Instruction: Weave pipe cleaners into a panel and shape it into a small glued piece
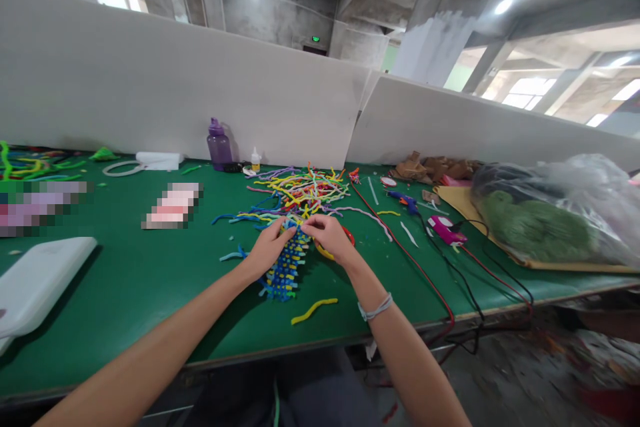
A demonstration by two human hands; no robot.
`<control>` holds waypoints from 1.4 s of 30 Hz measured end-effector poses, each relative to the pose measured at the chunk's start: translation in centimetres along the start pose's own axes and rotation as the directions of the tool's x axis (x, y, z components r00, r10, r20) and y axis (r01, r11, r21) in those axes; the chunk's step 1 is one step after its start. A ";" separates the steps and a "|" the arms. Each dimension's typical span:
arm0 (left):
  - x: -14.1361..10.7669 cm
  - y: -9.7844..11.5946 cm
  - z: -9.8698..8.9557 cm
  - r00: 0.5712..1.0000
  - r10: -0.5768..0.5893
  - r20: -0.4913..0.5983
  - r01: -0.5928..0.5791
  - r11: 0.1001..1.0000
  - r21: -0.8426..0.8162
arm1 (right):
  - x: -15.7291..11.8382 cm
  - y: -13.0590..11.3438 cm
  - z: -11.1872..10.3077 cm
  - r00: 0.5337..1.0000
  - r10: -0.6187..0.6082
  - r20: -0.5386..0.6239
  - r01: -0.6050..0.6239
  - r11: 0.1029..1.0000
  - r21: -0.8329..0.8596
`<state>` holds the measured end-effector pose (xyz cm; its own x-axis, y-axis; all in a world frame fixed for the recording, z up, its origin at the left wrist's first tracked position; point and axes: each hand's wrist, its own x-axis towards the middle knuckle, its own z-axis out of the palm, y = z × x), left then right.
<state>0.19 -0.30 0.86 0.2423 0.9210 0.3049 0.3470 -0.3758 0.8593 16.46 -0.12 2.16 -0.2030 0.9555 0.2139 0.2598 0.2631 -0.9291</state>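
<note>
A woven strip of blue and yellow pipe cleaners (pixel 286 269) lies on the green table with its far end raised between my hands. My left hand (pixel 267 248) is closed on the strip's upper left edge, thumb on top. At the strip's far right corner, my right hand (pixel 330 235) is pinched; its fingertips meet the yellow and blue strands there. Just beyond both hands spreads a loose heap of multicoloured pipe cleaners (pixel 310 190). A red and yellow curved thing (pixel 325 252) is partly hidden under my right hand. One yellow pipe cleaner (pixel 314 310) lies nearer the table edge.
A purple bottle (pixel 219 147) and a small glue bottle (pixel 255 160) stand by the white partition (pixel 225 93). Rightward are a blue glue gun (pixel 403 201), a magenta device (pixel 447 230), trailing cables and a plastic bag (pixel 545 213). A white case (pixel 45 287) lies left.
</note>
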 end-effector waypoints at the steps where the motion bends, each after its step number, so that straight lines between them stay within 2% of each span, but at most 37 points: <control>1: 0.0 0.0 0.0 1.000 -0.001 -0.001 0.001 1.000 -0.007 | 0.0 0.1 0.0 1.000 0.024 0.009 -0.024 1.000 0.020; 4: 0.0 0.0 0.0 1.000 -0.012 0.011 0.012 1.000 -0.014 | 0.0 0.1 0.0 1.000 0.003 0.017 -0.003 1.000 0.017; 9: 0.1 -0.2 0.1 1.000 -0.007 0.025 0.007 1.000 -0.012 | -0.3 -0.4 0.1 0.981 -0.196 0.012 0.195 0.966 -0.171; 11: 0.1 -0.4 0.1 1.000 -0.003 0.024 0.003 1.000 -0.004 | -0.5 -0.5 0.2 0.950 -0.313 0.011 0.302 0.907 -0.294; 14: 0.2 -0.5 0.2 1.000 -0.016 0.018 0.016 1.000 0.006 | -0.8 -0.7 0.2 0.871 -0.488 0.057 0.458 0.764 -0.454; 16: 0.1 -0.5 0.2 0.999 -0.020 0.027 0.020 1.000 0.018 | -0.9 -0.7 0.3 0.832 -0.544 0.111 0.520 0.694 -0.498; 17: 0.1 -0.5 0.2 0.999 -0.020 0.028 0.019 0.999 0.029 | -0.9 -0.7 0.2 0.824 -0.554 0.120 0.534 0.686 -0.494; 18: 0.1 -0.5 0.1 0.999 -0.018 0.027 0.017 0.999 0.042 | -0.9 -0.7 0.2 0.826 -0.553 0.112 0.533 0.701 -0.474; 20: 0.1 -0.3 0.1 1.000 -0.012 0.018 0.010 0.998 0.069 | -0.6 -0.6 0.2 0.865 -0.500 0.038 0.473 0.788 -0.393; 23: 0.1 -0.1 0.0 1.000 0.001 0.020 -0.003 0.996 0.094 | -0.2 -0.4 0.2 0.957 -0.283 -0.061 0.266 0.942 -0.204; 25: 0.1 0.0 -0.1 1.000 0.008 0.022 -0.010 0.995 0.095 | 0.0 -0.1 0.2 0.991 -0.133 -0.019 0.131 0.988 -0.087; 28: 0.0 0.0 0.1 1.000 0.011 0.024 -0.013 0.997 0.079 | 0.0 0.5 0.1 0.996 -0.016 0.087 0.015 1.000 0.008; 31: 0.1 -0.4 0.3 0.999 -0.027 0.020 0.026 0.999 0.035 | -0.1 0.7 0.1 0.996 0.004 0.094 -0.005 1.000 0.009; 37: 0.1 -0.7 0.4 0.982 -0.183 -0.048 0.177 0.978 -0.110 | -0.3 0.0 0.4 0.995 -0.095 0.029 0.098 0.988 -0.121; 40: 0.1 -0.5 0.3 0.981 -0.187 -0.043 0.180 0.976 -0.123 | -0.4 -0.4 0.5 0.993 -0.118 -0.016 0.113 0.977 -0.181; 42: 0.1 -0.2 0.2 0.990 -0.143 -0.017 0.141 0.986 -0.091 | -0.3 -0.4 0.5 0.993 -0.119 -0.019 0.113 0.977 -0.180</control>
<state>0.28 -0.13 0.65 0.1745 0.9669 0.1862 0.2939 -0.2316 0.9273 15.98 -0.59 2.32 -0.2139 0.9200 0.3283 0.4007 0.3892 -0.8295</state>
